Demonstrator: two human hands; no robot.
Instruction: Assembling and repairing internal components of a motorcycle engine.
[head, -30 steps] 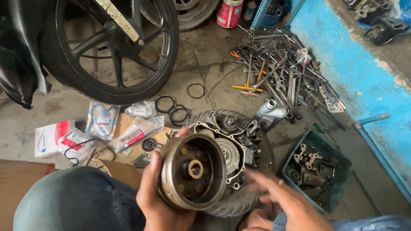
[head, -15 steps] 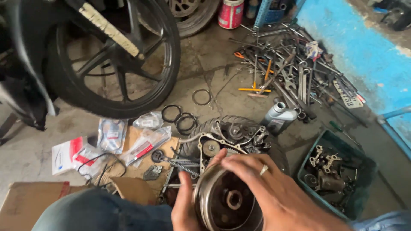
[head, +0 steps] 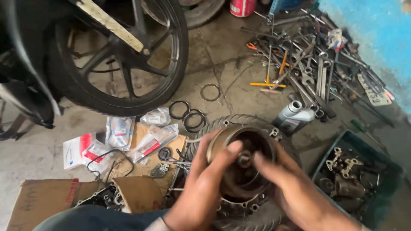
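Head view: both hands grip the round metal rotor, which sits over the engine case on the tyre. Left hand clasps its left rim; right hand closes on its right. Rotor's open face and axis point up toward the camera.

Both my forearms enter from the bottom edge and converge toward centre. My left hand is raised with the palm turned right, fingers curled, the thumb stretched up and pressed flat at its tip. My right hand sits opposite, back of the hand toward me, fingers extended left and down, slightly blurred. The two hands face each other, close but not touching. A bit of sleeve shows at my left wrist.
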